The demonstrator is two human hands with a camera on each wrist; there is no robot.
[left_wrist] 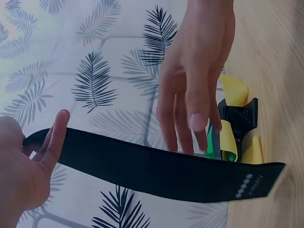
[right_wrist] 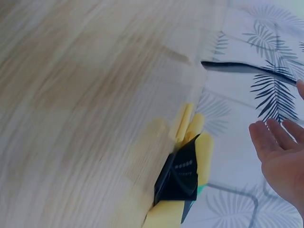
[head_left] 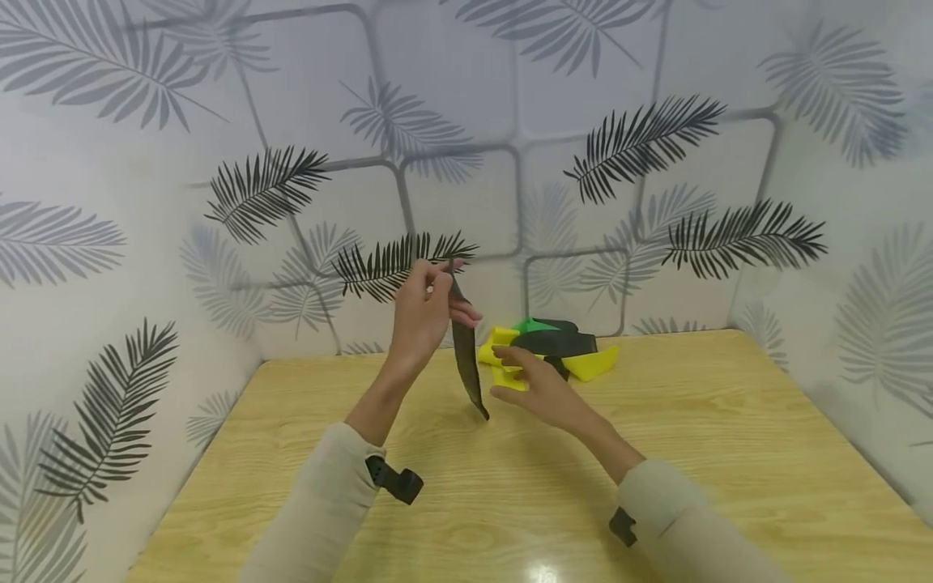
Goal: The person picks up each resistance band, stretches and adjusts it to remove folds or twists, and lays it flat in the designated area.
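Bright, even, soft light throughout, apparently from above. Small white glare spot on the table (head_left: 543,573) at the bottom centre of the head view. Faint, diffuse shadows under the forearms and beneath the black band (head_left: 466,356). Mild bending of straight lines toward the corners of the head view. Heavy motion blur across the wood grain in the left half of the right wrist view. Sharp centre, softer lower right corner in the left wrist view.
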